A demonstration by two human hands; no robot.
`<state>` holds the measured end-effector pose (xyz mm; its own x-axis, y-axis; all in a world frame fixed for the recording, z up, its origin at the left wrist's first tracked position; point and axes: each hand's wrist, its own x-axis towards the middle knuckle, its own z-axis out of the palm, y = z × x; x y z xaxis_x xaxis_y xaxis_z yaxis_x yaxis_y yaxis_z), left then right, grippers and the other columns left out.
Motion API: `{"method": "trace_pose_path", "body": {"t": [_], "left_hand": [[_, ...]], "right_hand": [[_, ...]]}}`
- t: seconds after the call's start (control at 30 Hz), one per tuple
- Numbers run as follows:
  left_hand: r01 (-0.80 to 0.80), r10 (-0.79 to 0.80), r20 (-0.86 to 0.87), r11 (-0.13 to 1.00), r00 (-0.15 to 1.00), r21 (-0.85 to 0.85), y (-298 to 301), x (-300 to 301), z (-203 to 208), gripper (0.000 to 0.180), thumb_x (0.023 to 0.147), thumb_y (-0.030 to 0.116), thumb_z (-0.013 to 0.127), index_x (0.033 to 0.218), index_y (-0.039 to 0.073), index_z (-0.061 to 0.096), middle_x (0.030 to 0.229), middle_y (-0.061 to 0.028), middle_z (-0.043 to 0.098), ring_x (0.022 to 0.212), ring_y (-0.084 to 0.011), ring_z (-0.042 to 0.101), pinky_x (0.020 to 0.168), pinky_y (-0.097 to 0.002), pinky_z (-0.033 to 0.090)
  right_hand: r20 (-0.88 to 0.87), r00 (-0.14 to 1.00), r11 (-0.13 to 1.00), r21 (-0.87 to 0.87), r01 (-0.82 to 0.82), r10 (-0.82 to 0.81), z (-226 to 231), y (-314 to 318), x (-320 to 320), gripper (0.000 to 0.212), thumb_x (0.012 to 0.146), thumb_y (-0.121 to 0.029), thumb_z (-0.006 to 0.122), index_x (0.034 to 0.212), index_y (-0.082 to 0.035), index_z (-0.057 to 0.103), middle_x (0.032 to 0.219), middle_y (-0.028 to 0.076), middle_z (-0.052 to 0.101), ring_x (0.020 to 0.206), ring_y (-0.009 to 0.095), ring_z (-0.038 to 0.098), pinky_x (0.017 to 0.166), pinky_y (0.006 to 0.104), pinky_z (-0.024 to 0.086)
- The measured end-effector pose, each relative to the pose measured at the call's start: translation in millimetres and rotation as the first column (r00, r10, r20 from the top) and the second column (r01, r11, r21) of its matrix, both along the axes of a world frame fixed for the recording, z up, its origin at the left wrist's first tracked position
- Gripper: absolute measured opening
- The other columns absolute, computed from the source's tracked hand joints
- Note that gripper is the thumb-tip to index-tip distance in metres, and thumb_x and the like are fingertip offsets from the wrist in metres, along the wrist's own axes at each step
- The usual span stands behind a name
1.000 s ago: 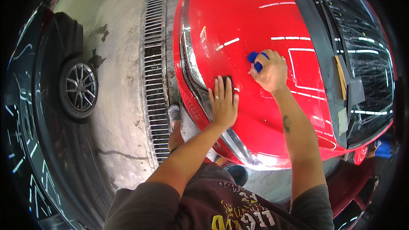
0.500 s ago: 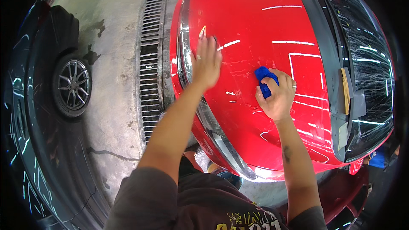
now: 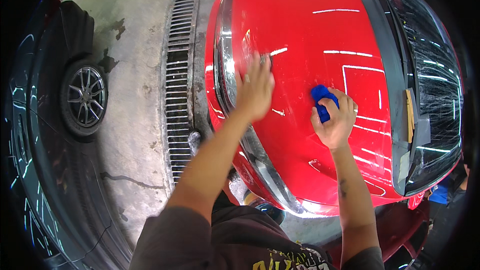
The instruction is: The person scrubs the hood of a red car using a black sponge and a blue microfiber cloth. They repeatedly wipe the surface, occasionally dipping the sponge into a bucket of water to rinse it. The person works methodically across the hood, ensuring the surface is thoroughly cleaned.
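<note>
A glossy red car hood (image 3: 295,35) spreads out before me. My left hand (image 3: 256,90) lies flat on its left part, near the front edge, with the fingers stretched out and holding nothing. To the right, my right hand (image 3: 337,124) grips a bunched blue cloth (image 3: 322,101) between thumb and fingers and presses it against the paint. A few pale wet marks (image 3: 278,112) show on the hood between my two hands. The underside of the cloth is hidden.
A chrome trim strip (image 3: 260,157) runs along the hood's front edge. Streaks cover the windshield (image 3: 432,85) at right. A slotted floor drain (image 3: 177,80) crosses the concrete floor (image 3: 135,105). At left stands a dark car (image 3: 50,105); a bucket (image 3: 270,209) sits by my legs.
The view has shifted slightly, and both hands appear a little lower and farther right. Some wet streaks below the blue cloth no longer show. My right hand keeps its grip on the cloth.
</note>
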<state>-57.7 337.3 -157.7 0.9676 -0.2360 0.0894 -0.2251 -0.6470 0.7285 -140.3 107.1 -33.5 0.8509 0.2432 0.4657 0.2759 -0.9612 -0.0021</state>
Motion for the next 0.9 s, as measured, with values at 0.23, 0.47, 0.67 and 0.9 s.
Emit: {"method": "trace_pose_path", "body": {"t": [0.23,0.47,0.67,0.9], "left_hand": [[-0.169,0.166,-0.063,0.985,0.984,-0.040,-29.5,-87.5,2.2,0.071,0.121,0.039,0.039,0.181,0.006,0.020,0.189,-0.0256,0.011,0.176,-0.0408,0.012,0.135,-0.0729,0.013],[-0.075,0.070,-0.110,0.996,0.991,-0.039,8.8,-28.1,-18.1,0.069,0.124,0.041,0.026,0.183,0.009,0.011,0.190,-0.0251,0.002,0.176,-0.0401,0.007,0.137,-0.0710,0.008],[-0.155,0.146,-0.085,0.982,0.986,-0.109,-4.4,-52.1,-21.6,0.071,0.123,0.039,0.034,0.181,0.002,0.016,0.188,-0.0287,0.005,0.175,-0.0455,0.009,0.138,-0.0638,0.016],[-0.052,0.052,-0.022,0.999,0.998,-0.002,3.5,-75.8,-21.9,0.070,0.122,0.040,0.034,0.179,0.001,0.021,0.187,-0.0314,0.010,0.174,-0.0471,0.011,0.137,-0.0665,0.018]], "right_hand": [[-0.012,1.000,1.000,-0.017,0.016,-0.016,-2.8,-1.7,-2.8,0.026,0.080,-0.023,0.087,0.102,-0.013,0.077,0.134,0.014,0.074,0.120,0.036,0.069,0.104,0.0524,0.048],[0.005,1.000,0.999,-0.033,0.017,-0.017,-0.8,-1.3,0.5,0.026,0.080,-0.027,0.086,0.101,-0.013,0.078,0.133,0.013,0.073,0.120,0.035,0.069,0.103,0.0525,0.048],[-0.005,1.000,0.999,-0.044,0.011,-0.011,-5.2,-1.7,-0.8,0.028,0.080,-0.027,0.086,0.102,-0.013,0.077,0.133,0.013,0.074,0.120,0.035,0.069,0.103,0.0523,0.048],[0.001,1.000,0.999,-0.040,0.013,-0.013,-3.6,-3.4,-1.1,0.027,0.081,-0.028,0.086,0.102,-0.013,0.078,0.135,0.013,0.074,0.120,0.035,0.069,0.102,0.0522,0.047]]}}
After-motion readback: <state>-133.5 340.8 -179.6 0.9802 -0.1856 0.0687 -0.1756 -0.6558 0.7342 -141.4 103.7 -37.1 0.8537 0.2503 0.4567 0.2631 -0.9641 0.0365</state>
